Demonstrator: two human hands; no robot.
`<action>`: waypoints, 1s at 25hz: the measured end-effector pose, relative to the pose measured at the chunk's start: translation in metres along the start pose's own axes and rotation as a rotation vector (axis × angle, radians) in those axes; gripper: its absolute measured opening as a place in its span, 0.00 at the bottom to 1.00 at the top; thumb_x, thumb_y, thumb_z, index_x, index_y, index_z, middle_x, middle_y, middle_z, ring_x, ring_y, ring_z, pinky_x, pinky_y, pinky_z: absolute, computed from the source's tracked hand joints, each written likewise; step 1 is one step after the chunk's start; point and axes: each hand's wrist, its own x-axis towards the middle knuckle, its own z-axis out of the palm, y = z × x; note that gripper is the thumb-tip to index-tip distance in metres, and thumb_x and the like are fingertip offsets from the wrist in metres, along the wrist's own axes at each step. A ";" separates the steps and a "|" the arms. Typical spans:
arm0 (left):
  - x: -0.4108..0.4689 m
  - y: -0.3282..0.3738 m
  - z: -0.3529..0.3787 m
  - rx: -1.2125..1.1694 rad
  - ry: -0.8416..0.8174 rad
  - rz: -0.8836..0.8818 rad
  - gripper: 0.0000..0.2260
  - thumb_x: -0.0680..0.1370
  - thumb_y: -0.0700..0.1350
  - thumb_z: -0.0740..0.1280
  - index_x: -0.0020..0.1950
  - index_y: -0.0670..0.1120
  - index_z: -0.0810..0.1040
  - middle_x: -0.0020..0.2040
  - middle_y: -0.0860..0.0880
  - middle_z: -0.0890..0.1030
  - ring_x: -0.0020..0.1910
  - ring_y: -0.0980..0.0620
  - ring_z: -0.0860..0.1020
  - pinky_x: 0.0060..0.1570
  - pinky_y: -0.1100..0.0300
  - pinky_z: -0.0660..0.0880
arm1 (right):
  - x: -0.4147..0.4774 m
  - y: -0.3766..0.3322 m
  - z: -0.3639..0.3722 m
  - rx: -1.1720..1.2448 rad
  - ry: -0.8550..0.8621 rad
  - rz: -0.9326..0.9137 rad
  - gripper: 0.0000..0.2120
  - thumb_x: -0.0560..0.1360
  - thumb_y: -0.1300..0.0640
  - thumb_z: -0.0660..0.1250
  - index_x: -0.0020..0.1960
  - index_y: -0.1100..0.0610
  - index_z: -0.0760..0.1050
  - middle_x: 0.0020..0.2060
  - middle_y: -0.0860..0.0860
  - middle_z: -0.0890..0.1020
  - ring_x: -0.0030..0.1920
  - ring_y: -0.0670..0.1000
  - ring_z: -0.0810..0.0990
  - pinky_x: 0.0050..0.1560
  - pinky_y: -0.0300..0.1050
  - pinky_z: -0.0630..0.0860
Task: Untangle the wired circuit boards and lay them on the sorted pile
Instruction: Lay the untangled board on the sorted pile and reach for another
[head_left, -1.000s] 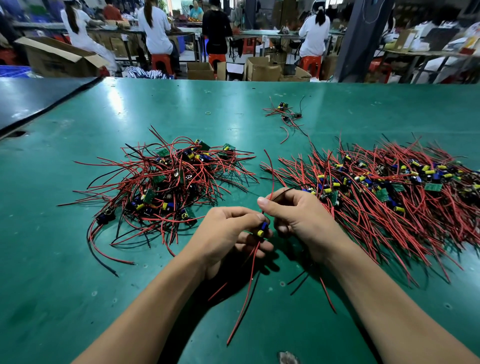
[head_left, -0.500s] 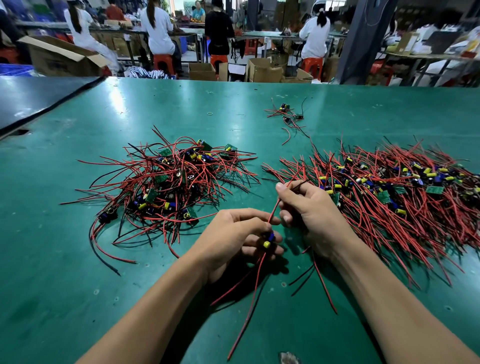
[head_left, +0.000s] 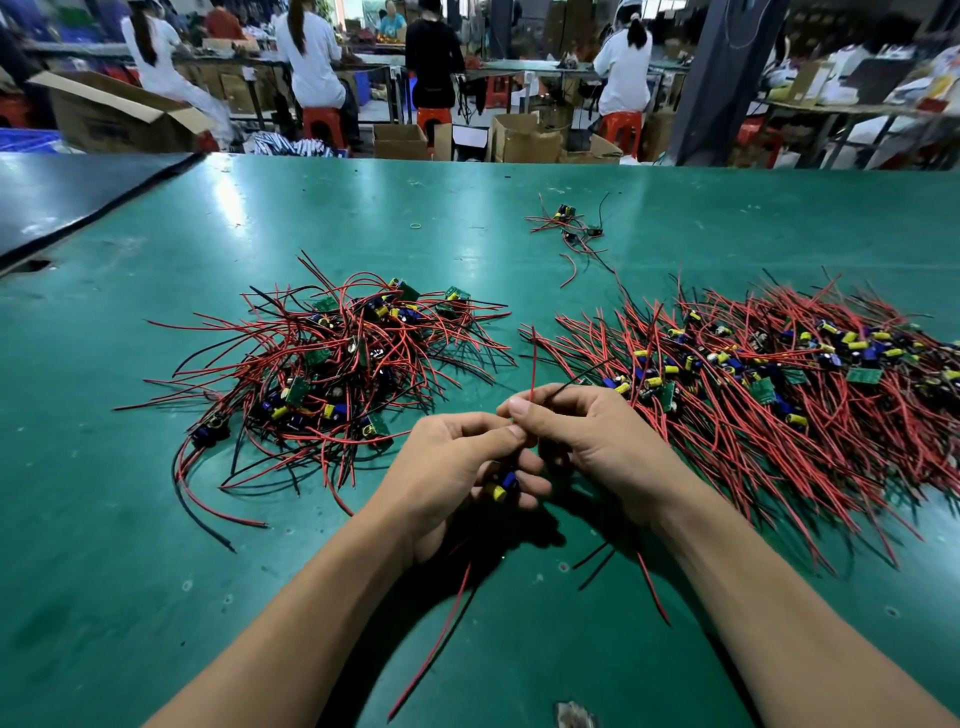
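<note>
My left hand (head_left: 457, 467) grips a small wired circuit board (head_left: 503, 486) with blue and yellow parts; its red and black wires hang down towards me. My right hand (head_left: 597, 441) pinches that board's other red and black wires, whose ends stick up past my thumb. Both hands meet low in the middle of the green table (head_left: 156, 571). A tangled pile of wired boards (head_left: 322, 364) lies to the left of my hands. The sorted pile (head_left: 779, 384), with wires combed in rows, lies to the right.
A small loose cluster of wired boards (head_left: 569, 228) lies further back near the middle. A dark table (head_left: 62, 192) adjoins at far left. Beyond the table's far edge, people sit at benches among cardboard boxes (head_left: 119, 117). A dark pillar (head_left: 722, 78) stands at back right.
My right hand has slid back along the wires towards my left hand, then up again a little. The left hand keeps its grip on the board, nearly still.
</note>
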 end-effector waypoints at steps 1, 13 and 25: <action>0.000 0.000 -0.001 0.007 -0.001 -0.006 0.05 0.79 0.35 0.65 0.45 0.35 0.77 0.32 0.40 0.80 0.27 0.47 0.80 0.30 0.58 0.80 | 0.001 0.000 0.001 -0.090 0.063 -0.052 0.18 0.66 0.45 0.78 0.46 0.60 0.84 0.36 0.54 0.81 0.31 0.49 0.72 0.32 0.38 0.70; -0.005 -0.004 0.003 -0.004 -0.078 -0.021 0.04 0.77 0.34 0.66 0.45 0.33 0.77 0.34 0.37 0.79 0.30 0.43 0.80 0.34 0.55 0.80 | 0.009 -0.014 -0.005 0.392 0.336 0.096 0.16 0.82 0.51 0.63 0.39 0.58 0.73 0.25 0.48 0.70 0.18 0.43 0.62 0.19 0.34 0.59; 0.002 -0.008 0.002 0.104 -0.066 0.065 0.05 0.79 0.40 0.67 0.47 0.40 0.82 0.37 0.42 0.83 0.34 0.45 0.84 0.37 0.57 0.82 | 0.005 -0.013 0.000 0.146 0.208 0.029 0.17 0.82 0.50 0.63 0.37 0.57 0.75 0.24 0.49 0.74 0.19 0.44 0.63 0.21 0.33 0.61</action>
